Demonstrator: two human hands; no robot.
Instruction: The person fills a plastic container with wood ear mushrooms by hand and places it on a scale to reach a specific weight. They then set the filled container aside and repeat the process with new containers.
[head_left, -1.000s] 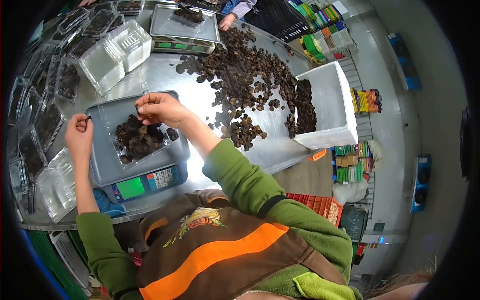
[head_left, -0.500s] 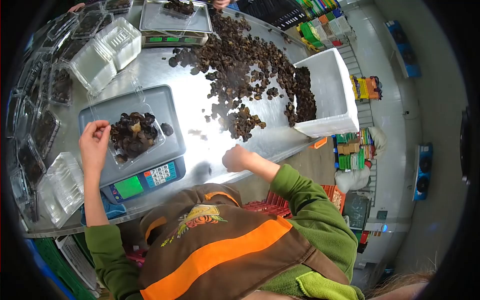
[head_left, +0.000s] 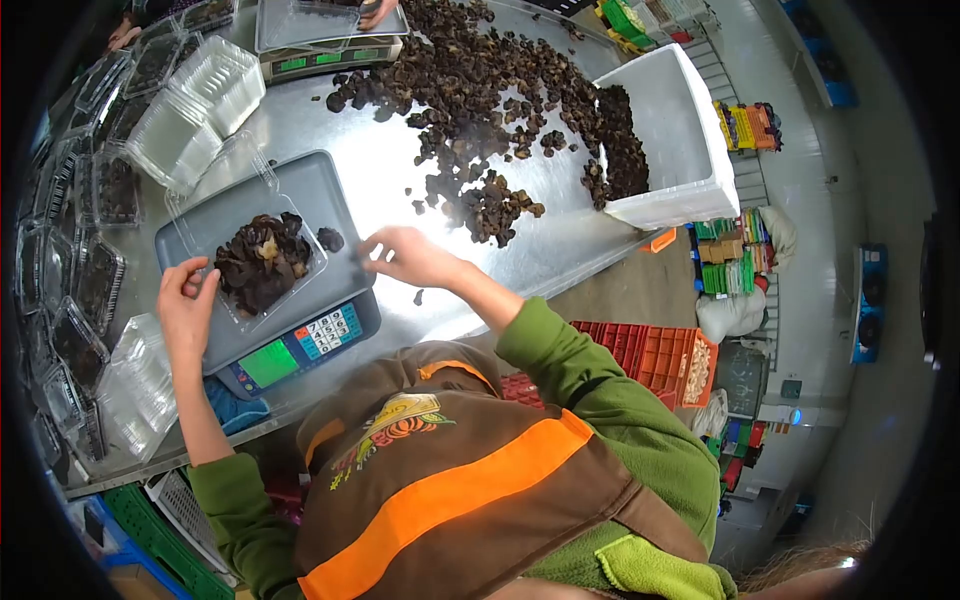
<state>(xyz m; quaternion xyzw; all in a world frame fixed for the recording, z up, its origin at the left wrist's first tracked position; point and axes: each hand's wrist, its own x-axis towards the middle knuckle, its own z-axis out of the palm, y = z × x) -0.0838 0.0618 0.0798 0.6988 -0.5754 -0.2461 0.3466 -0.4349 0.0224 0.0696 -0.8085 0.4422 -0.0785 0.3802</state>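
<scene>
Dark, crinkled pieces (head_left: 262,268) are heaped in a clear tray (head_left: 319,262) set on the grey scale (head_left: 335,285), between the hands. The heap is most closely flanked by the left hand (head_left: 187,298), whose pinch cannot be told; the right hand (head_left: 408,254) is held with fingers parted, a loose piece (head_left: 330,239) left just before them.

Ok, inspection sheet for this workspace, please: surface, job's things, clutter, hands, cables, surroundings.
Surface: metal table, dark mushroom-like pieces strewn over it.
Job's things: open clear container holding such pieces on a grey scale; loose piece beside it.
Clutter: filled containers, empty container stack, blue cloth.
Hands: left hand by the container's left edge, right hand by the scale's right edge; contact unclear.
Cables: nothing seen.
Surroundings: white box, red crates, another person's hand at a second scale.
</scene>
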